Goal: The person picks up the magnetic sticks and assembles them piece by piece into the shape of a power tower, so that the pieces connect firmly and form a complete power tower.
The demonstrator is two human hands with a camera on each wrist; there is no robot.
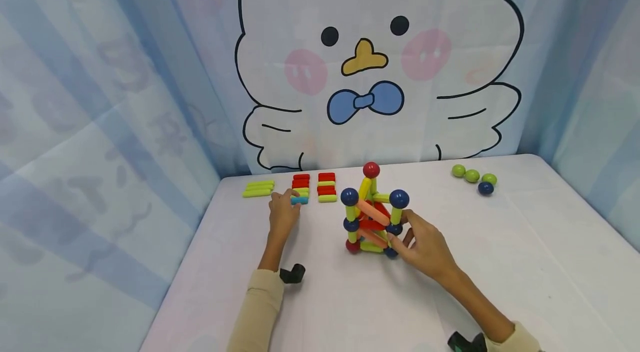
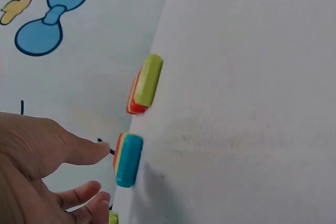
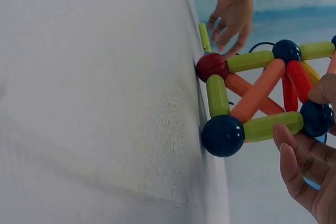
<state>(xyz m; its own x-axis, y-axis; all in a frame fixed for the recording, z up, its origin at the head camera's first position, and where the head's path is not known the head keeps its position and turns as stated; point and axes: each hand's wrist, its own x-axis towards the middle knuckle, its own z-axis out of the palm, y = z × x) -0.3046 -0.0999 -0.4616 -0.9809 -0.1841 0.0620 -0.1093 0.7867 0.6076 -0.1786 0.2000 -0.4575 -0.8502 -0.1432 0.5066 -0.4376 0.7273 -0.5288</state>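
A tower of magnetic rods and balls (image 1: 373, 212) stands on the table, with red and dark blue balls joined by yellow-green, salmon, red and yellow rods. My right hand (image 1: 427, 246) holds its right side; in the right wrist view thumb and fingers (image 3: 287, 169) are around a dark blue ball (image 3: 316, 118) midway up. My left hand (image 1: 283, 216) reaches over a column of short rods at the back left. In the left wrist view its thumb points at that column's front blue rod (image 2: 129, 161), fingers loosely bent with nothing between them.
Left of that column lie several yellow-green rods (image 1: 258, 189); to its right, a column of red and green rods (image 1: 327, 189). Several green balls (image 1: 471, 176) and a dark blue ball (image 1: 485, 189) sit at the back right. A printed curtain (image 1: 365, 141) rises behind the table.
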